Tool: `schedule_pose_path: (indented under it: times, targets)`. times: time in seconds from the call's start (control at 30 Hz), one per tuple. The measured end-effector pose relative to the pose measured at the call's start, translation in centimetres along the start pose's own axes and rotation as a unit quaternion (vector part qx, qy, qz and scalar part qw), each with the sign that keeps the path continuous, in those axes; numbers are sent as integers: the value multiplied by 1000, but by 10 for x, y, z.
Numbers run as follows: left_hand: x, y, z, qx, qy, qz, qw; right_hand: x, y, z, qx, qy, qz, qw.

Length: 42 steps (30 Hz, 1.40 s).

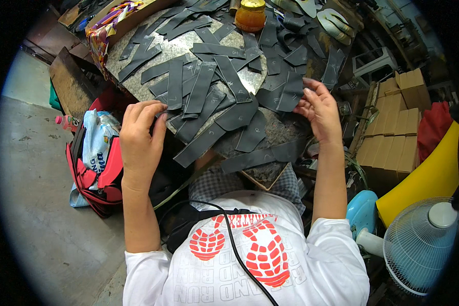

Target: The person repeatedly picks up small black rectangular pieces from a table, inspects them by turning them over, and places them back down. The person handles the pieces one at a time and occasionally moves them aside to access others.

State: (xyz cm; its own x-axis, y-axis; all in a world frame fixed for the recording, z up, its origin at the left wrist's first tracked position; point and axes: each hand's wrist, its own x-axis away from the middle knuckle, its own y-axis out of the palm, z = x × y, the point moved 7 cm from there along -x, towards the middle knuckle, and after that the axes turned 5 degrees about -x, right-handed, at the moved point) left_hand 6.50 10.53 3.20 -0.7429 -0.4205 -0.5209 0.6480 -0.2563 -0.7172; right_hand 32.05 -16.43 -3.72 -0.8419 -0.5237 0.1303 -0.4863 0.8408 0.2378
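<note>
Flat black strips and shaped pieces point(201, 86), several with pale pencil-like marks, lie overlapping across the worktable point(130, 89). At the table's near left edge is my left hand point(143, 130), fingers bent and thumb a little apart from the forefinger; I see nothing between them. My right hand point(319, 109) is at the right side of the pile, its fingertips closed on the right edge of a black piece point(291, 92). Part of its grip is hidden behind that piece. Nearer to me, a long black strip point(262, 155) lies across the table's front corner.
A yellow-lidded jar of amber stuff point(250, 19) stands at the back. A white glove point(335, 25) lies far right. Left of me is a red and black bag point(112, 171). On my right are cardboard boxes point(392, 125) and a fan point(421, 247). A black cable point(234, 245) crosses my shirt.
</note>
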Motion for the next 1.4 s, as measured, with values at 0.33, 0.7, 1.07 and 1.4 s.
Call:
schedule_pose_path:
  times: [0.33,0.7,1.07,1.4]
  targets:
    - [-4,-5,-7,-6,-6,2,1000,-8,-2,-31,507,-158,116,839]
    - [16,-3,-3,-4,-9,5,1000,-13,13,-13,526,-158,109,828]
    - [-13,10,-13,-78,105,-9,991,-1,22,-40,585,-264,95,761]
    - [-34,32,-14,-152,217,-122,957,48,29,-48,503,-263,68,820]
